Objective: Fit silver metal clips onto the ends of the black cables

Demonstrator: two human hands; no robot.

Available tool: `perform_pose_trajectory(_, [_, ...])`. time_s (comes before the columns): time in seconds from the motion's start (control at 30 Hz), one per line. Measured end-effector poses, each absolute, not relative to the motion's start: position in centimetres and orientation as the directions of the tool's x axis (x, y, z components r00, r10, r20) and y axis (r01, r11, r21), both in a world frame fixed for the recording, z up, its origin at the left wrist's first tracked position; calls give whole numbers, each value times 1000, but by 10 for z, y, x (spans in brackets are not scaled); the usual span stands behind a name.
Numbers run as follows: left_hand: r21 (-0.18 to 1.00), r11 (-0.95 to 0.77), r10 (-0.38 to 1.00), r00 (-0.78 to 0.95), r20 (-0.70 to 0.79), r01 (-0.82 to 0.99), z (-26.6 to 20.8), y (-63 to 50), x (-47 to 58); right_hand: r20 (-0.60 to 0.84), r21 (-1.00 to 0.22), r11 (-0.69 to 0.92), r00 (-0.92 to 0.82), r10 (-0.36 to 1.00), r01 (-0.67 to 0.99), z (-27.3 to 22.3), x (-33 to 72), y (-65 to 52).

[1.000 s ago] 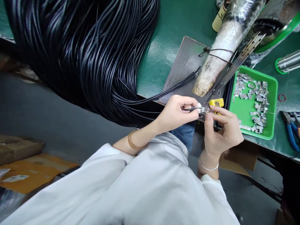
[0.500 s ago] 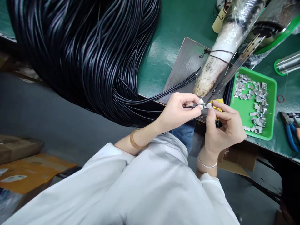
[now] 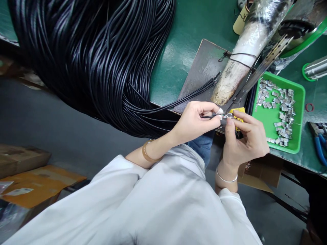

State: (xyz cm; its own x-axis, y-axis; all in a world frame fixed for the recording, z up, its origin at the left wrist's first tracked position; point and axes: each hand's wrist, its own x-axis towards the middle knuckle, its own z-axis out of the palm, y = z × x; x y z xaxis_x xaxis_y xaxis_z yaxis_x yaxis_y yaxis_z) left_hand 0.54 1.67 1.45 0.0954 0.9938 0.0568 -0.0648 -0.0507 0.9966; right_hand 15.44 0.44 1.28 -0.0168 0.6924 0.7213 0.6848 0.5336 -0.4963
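My left hand [image 3: 195,119] pinches the end of a thin black cable [image 3: 208,116] between thumb and forefinger, with white wrapping on the fingertips. Facing it, my right hand [image 3: 245,136] has its thumb and fingers closed on a small silver metal connector [image 3: 229,115]. Cable end and connector meet between the two hands; whether they are joined is too small to tell. Just behind the fingers lies a yellow piece [image 3: 238,111]. The slanted metal rod [image 3: 263,66] and the plastic-wrapped tube [image 3: 242,51] reach down close to my fingertips.
A large bundle of black cables [image 3: 102,61] hangs over the left table edge. Several stripped cable ends [image 3: 213,81] rest on a dark metal plate [image 3: 195,68]. To the right are a green tray [image 3: 298,119] of connectors, pliers [image 3: 318,144], a red ring [image 3: 309,107] and a green-rimmed spool [image 3: 313,69].
The view has shifted slightly, so the tray and pliers appear a little further right. Both hands keep nearly the same pose, still holding the cable and connector.
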Motion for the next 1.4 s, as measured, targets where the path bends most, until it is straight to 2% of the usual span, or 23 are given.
perform_pose_trajectory(0.37, [974, 160, 968, 220, -123, -158, 13, 19, 0, 776, -440, 626, -78, 626, 645, 8, 156, 0])
perform_pose_trajectory(0.47, [972, 173, 962, 238, -133, -157, 16, 17, -1, 775, -449, 623, -68, 628, 640, 9, 156, -1])
perform_pose_trajectory(0.53, [982, 129, 967, 238, -93, -137, 17, 15, 0, 762, -487, 591, -18, 647, 644, 11, 156, -3])
perform_pose_trajectory(0.6, [996, 40, 976, 215, -21, -84, 17, 11, 0, 732, -573, 524, 107, 672, 630, 14, 157, -5])
perform_pose_trajectory(0.7, [984, -166, 978, 134, 157, 58, 15, 4, 3, 624, -713, 388, 277, 731, 583, 21, 160, -8])
perform_pose_trajectory(0.77, [924, -345, 937, 108, 331, 166, 12, 0, 4, 498, -765, 297, 233, 835, 572, 26, 162, -9])
perform_pose_trajectory(0.87, [775, -564, 823, 118, 555, 285, 7, -4, 6, 277, -830, 204, 66, 959, 519, 29, 166, -7])
perform_pose_trajectory(0.93, [755, -586, 806, 115, 581, 294, 6, -5, 5, 214, -875, 181, 24, 977, 450, 27, 168, -6])
perform_pose_trajectory(1.03, [893, -419, 907, 118, 404, 161, 9, -5, 2, 219, -899, 193, 20, 976, 393, 23, 171, -7])
perform_pose_trajectory(1.1, [969, -245, 959, 153, 237, 34, 11, -4, -1, 244, -881, 221, 0, 970, 418, 22, 173, -7])
perform_pose_trajectory(1.17, [991, -96, 972, 204, 114, -93, 14, -2, -3, 297, -832, 276, -35, 954, 482, 22, 173, -8])
perform_pose_trajectory(1.23, [979, 19, 964, 263, 36, -202, 15, 1, -5, 416, -714, 384, -87, 905, 585, 24, 172, -10])
perform_pose_trajectory(1.3, [957, 107, 947, 320, -16, -270, 16, 4, -6, 556, -539, 482, -139, 820, 691, 25, 171, -11])
perform_pose_trajectory(1.4, [936, 170, 935, 352, -54, -307, 16, 6, -7, 695, -368, 525, -148, 703, 767, 26, 171, -15])
